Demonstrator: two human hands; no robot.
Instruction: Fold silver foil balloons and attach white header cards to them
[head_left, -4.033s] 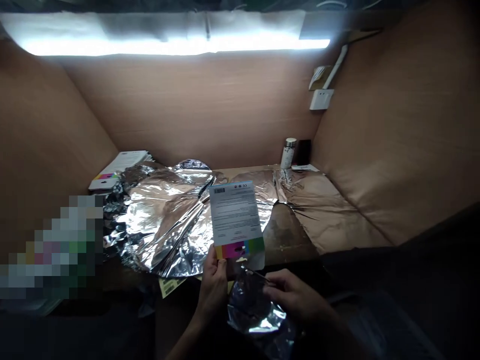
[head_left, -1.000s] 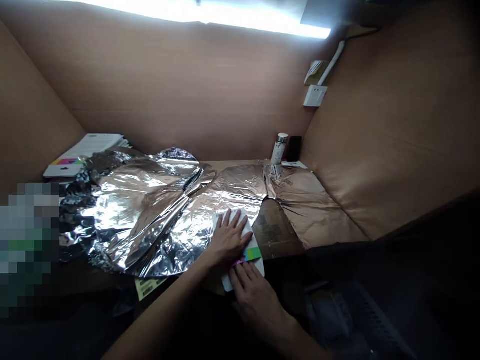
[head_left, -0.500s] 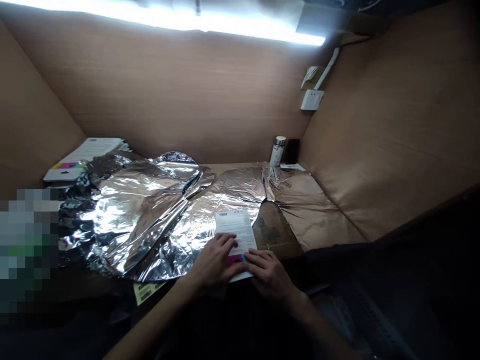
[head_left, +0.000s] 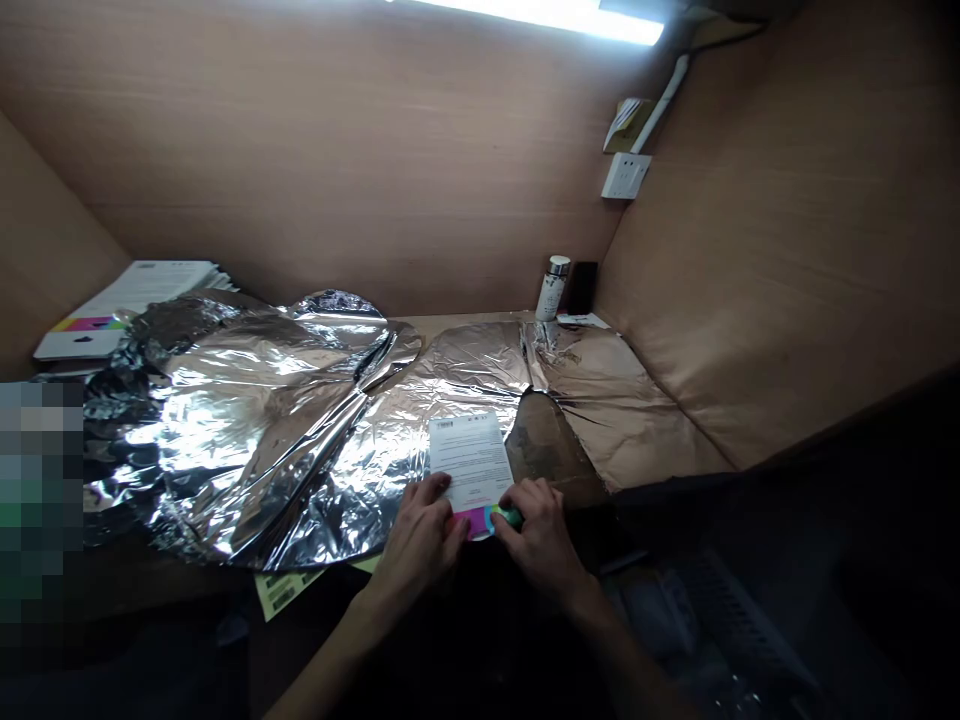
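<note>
A white printed card (head_left: 469, 460) with a pink and green strip at its lower end lies on the crumpled silver foil sheet (head_left: 262, 420). My left hand (head_left: 424, 535) grips the card's lower left edge. My right hand (head_left: 538, 535) holds its lower right corner, where a small green patch (head_left: 511, 517) shows beside the fingers. I cannot tell whether that patch is a separate piece. The hands hide the card's bottom edge.
Copper-toned foil (head_left: 615, 400) spreads to the right, and a gap exposes scuffed brown board (head_left: 544, 450). A white bottle (head_left: 553, 288) stands at the back by a dark object (head_left: 583, 288). A white booklet (head_left: 127, 310) sits back left, and a barcode label (head_left: 281, 592) lies near the front.
The card, held up in my left hand earlier, now lies on the foil with its printed side up. Both hands have moved to its lower end, and the view has tilted downward.
</note>
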